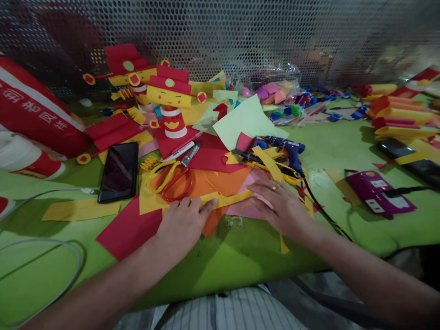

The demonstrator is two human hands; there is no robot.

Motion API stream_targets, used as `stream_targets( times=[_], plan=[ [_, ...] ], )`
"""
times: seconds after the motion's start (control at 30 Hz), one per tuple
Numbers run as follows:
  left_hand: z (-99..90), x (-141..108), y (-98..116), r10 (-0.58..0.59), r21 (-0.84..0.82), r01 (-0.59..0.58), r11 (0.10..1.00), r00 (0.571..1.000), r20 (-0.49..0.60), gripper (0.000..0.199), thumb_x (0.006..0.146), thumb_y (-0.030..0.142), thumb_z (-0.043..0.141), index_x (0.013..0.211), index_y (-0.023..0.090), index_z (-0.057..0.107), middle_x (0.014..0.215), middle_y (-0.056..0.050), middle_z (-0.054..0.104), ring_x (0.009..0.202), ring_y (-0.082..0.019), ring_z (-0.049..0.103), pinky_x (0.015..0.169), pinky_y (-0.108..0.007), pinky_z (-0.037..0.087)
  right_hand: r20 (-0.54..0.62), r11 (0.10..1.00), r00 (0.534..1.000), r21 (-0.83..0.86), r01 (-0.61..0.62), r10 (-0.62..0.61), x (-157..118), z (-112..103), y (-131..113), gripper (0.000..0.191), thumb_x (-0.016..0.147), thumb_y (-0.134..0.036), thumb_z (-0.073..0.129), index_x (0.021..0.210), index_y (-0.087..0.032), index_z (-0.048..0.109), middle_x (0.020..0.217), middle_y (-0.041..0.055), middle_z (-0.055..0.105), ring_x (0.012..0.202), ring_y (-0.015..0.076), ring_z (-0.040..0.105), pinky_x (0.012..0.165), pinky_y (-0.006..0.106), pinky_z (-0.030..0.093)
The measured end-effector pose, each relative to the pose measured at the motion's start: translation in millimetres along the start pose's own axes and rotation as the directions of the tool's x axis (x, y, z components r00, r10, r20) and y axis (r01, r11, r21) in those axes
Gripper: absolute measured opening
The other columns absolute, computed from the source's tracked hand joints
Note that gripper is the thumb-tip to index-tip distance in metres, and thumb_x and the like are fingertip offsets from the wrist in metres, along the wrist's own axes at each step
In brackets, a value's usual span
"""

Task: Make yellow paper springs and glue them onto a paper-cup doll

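A narrow yellow paper strip lies across orange and pink paper near the table's front. My left hand grips its left end, thumb pointing right and fingers curled. At the strip's right end rests my right hand, its fingers spread and partly over the strip. Scissors with yellow and red handles lie just beyond my left hand. Beyond my right hand is a blue glue gun beside more yellow strips.
A black phone lies left of the scissors. Paper figures with red hats stand behind. On the right are a purple power socket and a dark phone. A perforated metal screen borders the back.
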State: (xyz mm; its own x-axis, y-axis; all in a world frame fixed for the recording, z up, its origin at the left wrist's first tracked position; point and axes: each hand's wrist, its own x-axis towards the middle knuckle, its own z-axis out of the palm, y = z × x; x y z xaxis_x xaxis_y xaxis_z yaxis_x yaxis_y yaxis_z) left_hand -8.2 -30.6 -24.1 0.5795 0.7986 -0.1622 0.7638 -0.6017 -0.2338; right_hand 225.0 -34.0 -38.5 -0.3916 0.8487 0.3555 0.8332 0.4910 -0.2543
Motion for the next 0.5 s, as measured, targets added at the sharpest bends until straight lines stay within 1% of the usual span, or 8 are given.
stream_targets(
  times=[0.1, 0.17, 0.23, 0.37, 0.5],
  plan=[
    [1.3, -1.1, -0.5, 0.006, 0.0, -0.006, 1.0, 1.0, -0.007, 0.052, 0.085, 0.009, 0.044, 0.133, 0.029, 0.042, 0.08, -0.006, 0.058, 0.075, -0.021, 0.057, 0.059, -0.031, 0.044, 0.126, 0.999, 0.991, -0.001, -0.054, 0.054, 12.7, 8.7, 4.1, 0.022, 0.087, -0.025, 0.046, 0.097, -0.017, 0.064, 0.09, 0.008, 0.068, 0.084, 0.0204, 0.062, 0.074, 0.033, 0.047],
    [2.3, -1.6, -0.6, 0.013, 0.007, -0.013, 1.0, 1.0, -0.008, 0.052, 0.085, 0.009, 0.044, 0.132, 0.028, 0.042, 0.079, -0.006, 0.057, 0.074, -0.021, 0.057, 0.059, -0.031, 0.045, 0.207, 0.995, 0.973, -0.011, -0.101, 0.101, 18.9, 13.0, 3.6, 0.018, 0.086, -0.022, 0.048, 0.09, -0.019, 0.065, 0.084, 0.0057, 0.068, 0.082, 0.0197, 0.062, 0.073, 0.031, 0.046],
    [2.6, -1.5, -0.4, 0.016, 0.015, -0.016, 1.0, 1.0, -0.002, 0.051, 0.085, 0.009, 0.043, 0.132, 0.028, 0.043, 0.08, -0.006, 0.056, 0.074, -0.021, 0.057, 0.059, -0.031, 0.046, 0.268, 0.988, 0.951, -0.036, -0.148, 0.152, 23.4, 14.7, 1.4, 0.017, 0.085, -0.022, 0.049, 0.087, -0.019, 0.065, 0.083, 0.0047, 0.069, 0.082, 0.02, 0.062, 0.072, 0.031, 0.045],
    [1.3, 0.4, -0.9, -0.002, 0.023, 0.001, 1.0, 0.999, 0.044, 0.054, 0.084, 0.008, 0.041, 0.134, 0.029, 0.039, 0.082, -0.006, 0.055, 0.073, -0.02, 0.057, 0.056, -0.029, 0.046, 0.319, 0.973, 0.92, -0.118, -0.2, 0.228, 28.7, 15.3, -3.1, 0.015, 0.085, -0.022, 0.05, 0.087, -0.019, 0.065, 0.084, 0.0053, 0.069, 0.083, 0.0218, 0.062, 0.074, 0.033, 0.043],
    [0.5, 2.8, -5.9, 0.017, -0.001, -0.017, 1.0, 0.995, 0.098, 0.058, 0.084, 0.006, 0.038, 0.135, 0.034, 0.035, 0.083, -0.004, 0.053, 0.07, -0.018, 0.055, 0.052, -0.025, 0.044, 0.337, 0.967, 0.911, -0.164, -0.194, 0.24, 30.3, 18.2, -2.8, 0.013, 0.085, -0.02, 0.051, 0.086, -0.017, 0.064, 0.083, 0.0067, 0.069, 0.081, 0.0227, 0.063, 0.072, 0.033, 0.043]
  ],
)
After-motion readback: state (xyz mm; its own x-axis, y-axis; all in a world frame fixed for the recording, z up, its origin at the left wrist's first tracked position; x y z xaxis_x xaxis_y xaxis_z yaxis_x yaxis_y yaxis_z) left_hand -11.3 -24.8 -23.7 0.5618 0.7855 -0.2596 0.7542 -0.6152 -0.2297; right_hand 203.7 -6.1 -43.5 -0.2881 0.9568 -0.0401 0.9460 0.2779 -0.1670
